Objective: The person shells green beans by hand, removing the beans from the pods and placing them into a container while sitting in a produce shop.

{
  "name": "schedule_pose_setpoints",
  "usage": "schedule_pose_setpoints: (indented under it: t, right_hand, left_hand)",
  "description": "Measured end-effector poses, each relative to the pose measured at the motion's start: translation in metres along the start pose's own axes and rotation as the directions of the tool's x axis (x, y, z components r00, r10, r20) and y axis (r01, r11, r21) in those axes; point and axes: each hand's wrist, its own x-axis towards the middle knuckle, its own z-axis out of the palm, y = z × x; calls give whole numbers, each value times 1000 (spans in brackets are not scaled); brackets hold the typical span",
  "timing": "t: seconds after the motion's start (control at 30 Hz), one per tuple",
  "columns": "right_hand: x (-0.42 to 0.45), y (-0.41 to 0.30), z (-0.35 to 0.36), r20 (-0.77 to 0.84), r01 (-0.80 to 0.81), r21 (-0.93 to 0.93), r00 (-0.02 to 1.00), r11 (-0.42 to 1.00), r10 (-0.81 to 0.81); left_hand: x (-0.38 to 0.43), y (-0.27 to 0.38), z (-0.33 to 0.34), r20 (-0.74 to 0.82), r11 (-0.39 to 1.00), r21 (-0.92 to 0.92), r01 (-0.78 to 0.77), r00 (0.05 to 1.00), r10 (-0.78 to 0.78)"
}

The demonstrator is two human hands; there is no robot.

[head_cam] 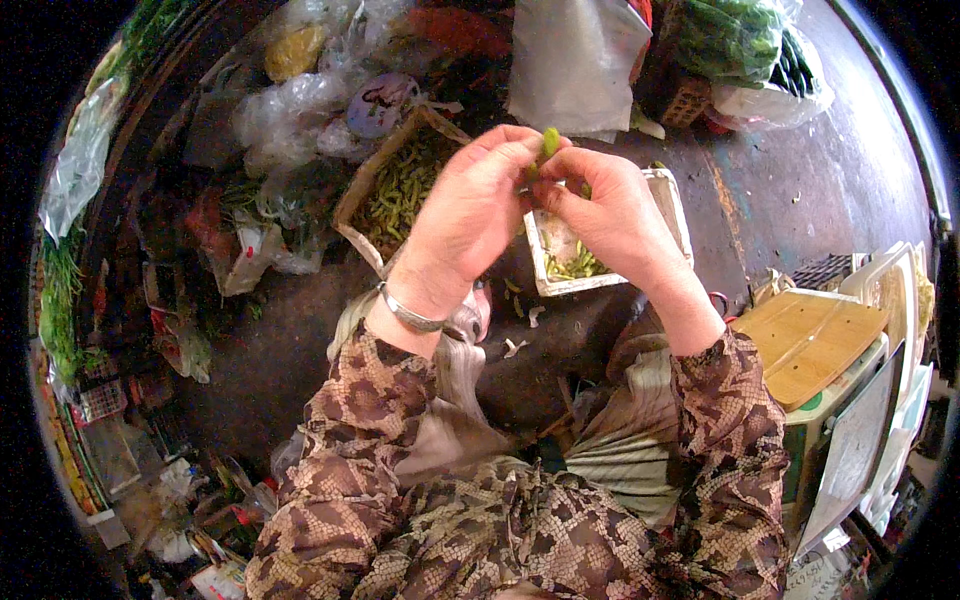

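A green bean pod (551,141) is pinched between the fingertips of both hands, its upper end sticking up. My left hand (472,199), with a metal bangle (411,313) at the wrist, grips it from the left. From the right, my right hand (611,202) closes thumb and fingers on it; the exact finger contact is partly hidden. Behind my left hand is an open sack (349,202) full of green pods (390,195). Below my right hand stands a white foam box (684,225) with green pods (574,264) in its near end; my hand covers part of it.
A white plastic bag (574,64) stands beyond my hands. Clear plastic bags (289,109) pile up at the far left, and bagged green vegetables (739,45) lie far right. A wooden board (814,345) rests on a cabinet at the right. Scraps (516,347) litter the dark floor.
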Motion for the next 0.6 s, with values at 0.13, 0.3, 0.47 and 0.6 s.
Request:
schedule_pose_setpoints:
  t: [0.13, 0.3, 0.47, 0.6]
  right_hand:
    - [1, -10, -9, -38, -82, 124, 995, 989, 88]
    - [6, -5, -11, -107, -88, 183, 988, 979, 108]
    - [7, -10, -5, -52, -155, 367, 981, 917, 186]
    - [7, -12, -10, 22, -244, 467, 964, 850, 264]
  left_hand:
    - [1, 26, -26, -69, 973, 165, -159, 983, 172]
    - [3, 55, -63, -90, 204, 961, -186, 486, 870]
    - [-5, 34, -24, 65, 709, 666, -232, 965, 255]
    - [-7, 1, 3, 165, 724, 612, -318, 947, 276]
